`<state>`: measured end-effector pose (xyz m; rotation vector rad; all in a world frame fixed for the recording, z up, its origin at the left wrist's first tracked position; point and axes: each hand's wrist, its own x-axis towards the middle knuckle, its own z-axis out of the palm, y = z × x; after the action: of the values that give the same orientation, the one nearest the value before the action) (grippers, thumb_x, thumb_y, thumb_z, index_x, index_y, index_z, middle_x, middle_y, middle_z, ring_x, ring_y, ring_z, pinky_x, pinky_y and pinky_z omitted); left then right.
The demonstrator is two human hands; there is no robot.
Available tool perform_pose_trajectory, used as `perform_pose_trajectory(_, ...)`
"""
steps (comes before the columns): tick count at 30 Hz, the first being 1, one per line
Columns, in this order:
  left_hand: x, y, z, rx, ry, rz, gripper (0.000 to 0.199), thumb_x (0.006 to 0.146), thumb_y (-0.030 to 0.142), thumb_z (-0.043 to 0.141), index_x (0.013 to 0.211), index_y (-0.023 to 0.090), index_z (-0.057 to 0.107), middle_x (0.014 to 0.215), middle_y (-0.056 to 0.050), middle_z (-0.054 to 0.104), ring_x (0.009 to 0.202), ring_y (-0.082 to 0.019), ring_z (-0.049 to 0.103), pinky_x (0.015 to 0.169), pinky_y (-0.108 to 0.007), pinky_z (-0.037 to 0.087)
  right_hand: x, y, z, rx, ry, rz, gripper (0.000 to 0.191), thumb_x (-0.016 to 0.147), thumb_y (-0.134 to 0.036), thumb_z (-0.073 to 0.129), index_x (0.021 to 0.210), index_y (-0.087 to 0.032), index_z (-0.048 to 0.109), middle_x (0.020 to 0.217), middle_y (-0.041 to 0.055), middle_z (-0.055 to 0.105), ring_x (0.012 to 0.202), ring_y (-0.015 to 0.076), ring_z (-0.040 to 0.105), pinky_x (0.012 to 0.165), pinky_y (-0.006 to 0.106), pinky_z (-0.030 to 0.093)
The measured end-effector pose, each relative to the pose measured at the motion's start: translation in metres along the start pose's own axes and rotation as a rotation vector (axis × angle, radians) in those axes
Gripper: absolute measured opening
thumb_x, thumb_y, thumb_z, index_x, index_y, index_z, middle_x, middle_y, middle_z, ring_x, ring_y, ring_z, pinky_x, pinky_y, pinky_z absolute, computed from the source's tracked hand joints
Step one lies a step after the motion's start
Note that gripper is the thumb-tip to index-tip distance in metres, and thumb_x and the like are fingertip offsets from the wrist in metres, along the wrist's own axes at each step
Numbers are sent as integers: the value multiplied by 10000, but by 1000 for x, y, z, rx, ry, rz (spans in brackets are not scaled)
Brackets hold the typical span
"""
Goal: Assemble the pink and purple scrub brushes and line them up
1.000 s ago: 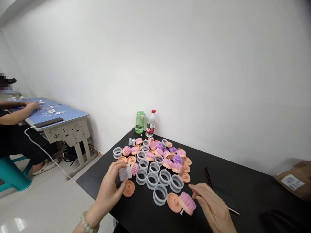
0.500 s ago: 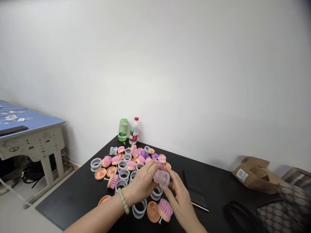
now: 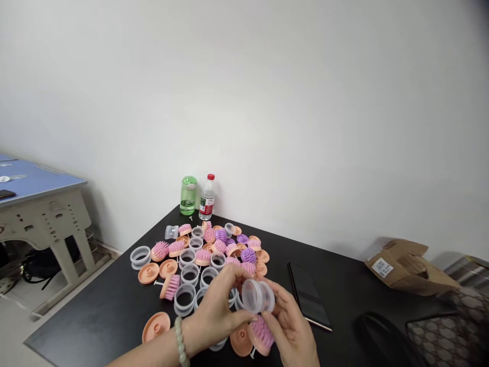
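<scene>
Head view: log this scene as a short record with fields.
Left hand: holding clear plastic cylinder
Right hand: holding same cylinder
Surface: black table
Loose parts: pink brush heads, purple brush heads, peach discs, clear plastic rings
Behind parts: green bottle, water bottle
Right of parts: black phone, cardboard package

Two bare hands, the left hand (image 3: 216, 323) and the right hand (image 3: 288, 326), enter from the bottom edge of the view. The left forearm (image 3: 145, 354) is bare to where the frame cuts it off. Around the left wrist sits a bracelet (image 3: 179, 341), a single strand of smooth, round, pale green beads set closely side by side. The fingers (image 3: 225, 275) are long and slim.
</scene>
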<state>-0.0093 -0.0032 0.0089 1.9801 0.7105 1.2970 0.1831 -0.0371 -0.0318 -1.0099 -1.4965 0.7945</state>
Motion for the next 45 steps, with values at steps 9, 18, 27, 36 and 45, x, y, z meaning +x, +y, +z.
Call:
perform_pose_trajectory(9, -4, 3, 2, 83, -1, 117, 393, 825, 453, 723, 1062, 219, 515, 981, -48, 561, 869, -208, 531, 776, -341, 465, 0, 0, 1, -118, -53, -77, 399, 938, -386, 605, 1310, -238, 610, 1233, 129, 700, 950, 244, 746, 852, 331, 614)
perform_pose_trajectory(18, 2, -11, -5, -87, 192, -94, 513, 850, 201, 630, 1294, 258, 378, 1260, -88, 514, 1214, -255, 530, 1029, -433, 455, 20, 5, -32, -500, 81, -165, 278, 940, -357, 567, 1170, -242, 674, 1130, 94, 704, 877, 205, 715, 761, 300, 609)
perform_pose_trajectory(27, 6, -19, -11, 55, 263, -102, 599, 768, 99, 541, 1324, 241, 367, 1305, -97, 491, 1247, -265, 491, 1072, -481, 401, 24, 13, -41, -676, 55, -235, 199, 957, -309, 529, 868, -225, 687, 999, 91, 718, 944, 259, 682, 807, 396, 575)
perform_pose_trajectory(36, 5, -11, -13, 86, 77, -114, 691, 654, 36, 465, 1316, 225, 416, 1308, -90, 531, 1242, -274, 500, 1081, -492, 382, 11, -17, -8, -608, -151, -440, 158, 958, -158, 545, 1063, -217, 647, 986, 73, 683, 931, 227, 632, 787, 356, 567)
perform_pose_trajectory(45, 1, 13, -9, 529, -268, 89, 576, 647, 41, 503, 1190, 225, 552, 1132, -97, 556, 1025, -283, 556, 883, -433, 484, 15, -24, -23, -728, -70, -422, 200, 971, -283, 576, 1155, -219, 620, 1057, 90, 689, 980, 265, 629, 828, 427, 571)
